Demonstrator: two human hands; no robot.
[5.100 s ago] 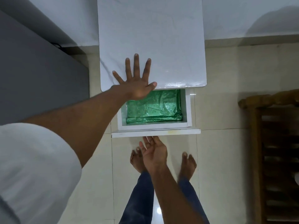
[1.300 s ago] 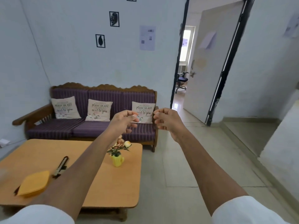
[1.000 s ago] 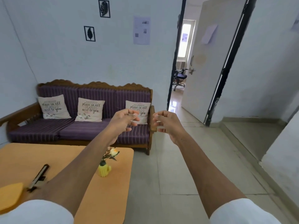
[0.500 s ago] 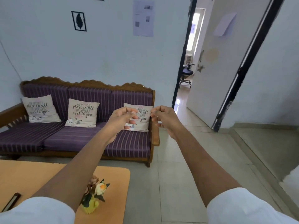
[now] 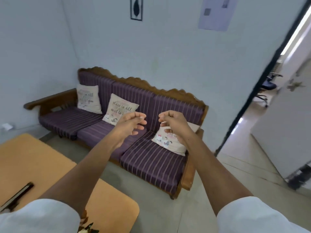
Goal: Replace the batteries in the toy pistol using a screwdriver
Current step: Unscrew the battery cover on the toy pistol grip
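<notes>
A: What changed?

B: The view has swung; at lower left the orange wooden table (image 5: 42, 167) keeps only a dark slim tool (image 5: 16, 197), perhaps the screwdriver; the toy pistol is out of view.

A: Grips?

B: Left hand (image 5: 133, 123) and right hand (image 5: 171, 123), mid-frame, are curled; contents cannot be told; no containers visible.

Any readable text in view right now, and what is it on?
"place in all" then "next to": middle cushion; its other lines are blurred.
Left cushion: script lettering, too blurred to read.
Right cushion: print mostly hidden behind the right hand.
Wall paper: too small to read.
</notes>
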